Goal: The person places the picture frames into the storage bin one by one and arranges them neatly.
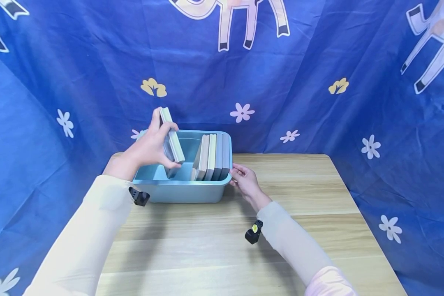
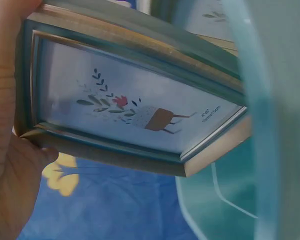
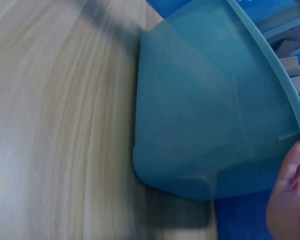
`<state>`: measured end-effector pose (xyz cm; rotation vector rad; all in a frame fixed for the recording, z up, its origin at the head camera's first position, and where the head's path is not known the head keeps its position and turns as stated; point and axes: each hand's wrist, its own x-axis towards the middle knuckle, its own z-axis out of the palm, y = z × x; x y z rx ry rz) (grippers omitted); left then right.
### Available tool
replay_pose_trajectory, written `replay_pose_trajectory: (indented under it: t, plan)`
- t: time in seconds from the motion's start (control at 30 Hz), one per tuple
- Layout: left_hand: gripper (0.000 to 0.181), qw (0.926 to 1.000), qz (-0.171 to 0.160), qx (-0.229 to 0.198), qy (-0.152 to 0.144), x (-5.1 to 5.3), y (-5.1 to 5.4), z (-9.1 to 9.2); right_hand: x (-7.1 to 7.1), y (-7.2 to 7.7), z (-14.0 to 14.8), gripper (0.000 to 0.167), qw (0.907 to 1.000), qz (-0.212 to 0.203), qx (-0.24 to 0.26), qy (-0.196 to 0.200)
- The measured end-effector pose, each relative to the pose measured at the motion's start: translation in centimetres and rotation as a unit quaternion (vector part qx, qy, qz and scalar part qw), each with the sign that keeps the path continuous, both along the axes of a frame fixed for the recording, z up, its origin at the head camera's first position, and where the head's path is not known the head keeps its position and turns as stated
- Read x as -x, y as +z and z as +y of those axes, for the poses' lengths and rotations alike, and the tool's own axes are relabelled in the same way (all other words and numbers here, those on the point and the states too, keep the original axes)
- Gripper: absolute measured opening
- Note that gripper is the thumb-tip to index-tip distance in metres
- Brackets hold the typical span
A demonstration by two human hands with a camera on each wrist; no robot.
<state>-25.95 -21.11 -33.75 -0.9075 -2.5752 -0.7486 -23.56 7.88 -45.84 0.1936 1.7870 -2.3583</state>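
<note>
My left hand point(image 1: 149, 144) grips a picture frame point(image 1: 172, 137) by its edges, tilted over the left part of the light blue plastic bin point(image 1: 185, 192). The left wrist view shows the front of this picture frame point(image 2: 65, 100): a rectangular border around a printed sheet with leaves, a red flower and a small animal-like drawing. Several more picture frames point(image 1: 209, 158) stand on edge side by side at the bin's right end. At the bin's right front corner, my right hand point(image 1: 246, 181) pinches the rim; in the right wrist view a finger point(image 3: 292, 162) lies against the outer wall.
The bin stands at the back left of a light wooden table point(image 1: 281, 185). A blue curtain point(image 1: 207, 98) printed with flowers and animals hangs behind and on both sides. Black wrist cameras point(image 1: 139, 197) are strapped on both sleeves.
</note>
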Motion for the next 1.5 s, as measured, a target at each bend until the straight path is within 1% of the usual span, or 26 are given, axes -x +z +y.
replay_pose_trajectory:
  t: [0.1, 0.2, 0.33, 0.47, 0.6, 0.7, 0.8, 1.0, 1.27, 1.33, 1.5]
  plan:
    - [0.095, 0.9997, -0.014, 0.016, -0.012, 0.3, -1.0, 0.2, 0.0, 0.0, 0.0, 0.036, 1.0000, -0.001, 0.001, -0.001]
    - [0.093, 0.9986, -0.032, 0.040, -0.015, 0.7, -1.8, 0.5, 0.0, -0.1, 0.0, 0.036, 1.0000, -0.003, 0.003, -0.003]
    - [0.093, 0.9954, -0.053, 0.079, -0.009, 1.1, -2.6, 1.0, 0.0, -0.1, 0.0, 0.036, 1.0000, -0.002, 0.005, -0.006]
    - [0.094, 0.9922, -0.059, 0.110, 0.002, 1.5, -3.3, 1.5, 0.0, -0.2, -0.1, 0.037, 0.9999, 0.001, 0.008, -0.009]
    - [0.093, 0.9894, -0.075, 0.123, 0.012, 1.8, -4.1, 1.8, 0.0, -0.2, -0.1, 0.037, 0.9999, 0.002, 0.009, -0.010]
    - [0.093, 0.9882, -0.084, 0.128, 0.011, 2.1, -4.7, 1.9, 0.0, -0.2, 0.0, 0.037, 0.9999, 0.003, 0.007, -0.008]
    - [0.093, 0.9881, -0.084, 0.129, 0.007, 2.4, -5.1, 2.1, 0.0, -0.2, 0.0, 0.037, 0.9999, 0.004, 0.006, -0.007]
    - [0.092, 0.9865, -0.085, 0.140, 0.002, 2.9, -5.6, 2.3, 0.0, -0.1, 0.0, 0.037, 1.0000, 0.005, 0.006, -0.005]
    - [0.092, 0.9790, -0.144, 0.144, 0.017, 3.0, -5.7, 2.6, 0.1, -0.2, 0.0, 0.037, 0.9999, 0.008, 0.012, -0.006]
    - [0.093, 0.9778, -0.151, 0.145, 0.016, 3.0, -5.7, 2.7, 0.1, -0.2, 0.1, 0.037, 0.9999, 0.010, 0.013, -0.004]
    - [0.093, 0.9757, -0.157, 0.153, 0.008, 3.2, -5.6, 2.9, 0.1, -0.2, 0.1, 0.037, 0.9999, 0.012, 0.012, -0.001]
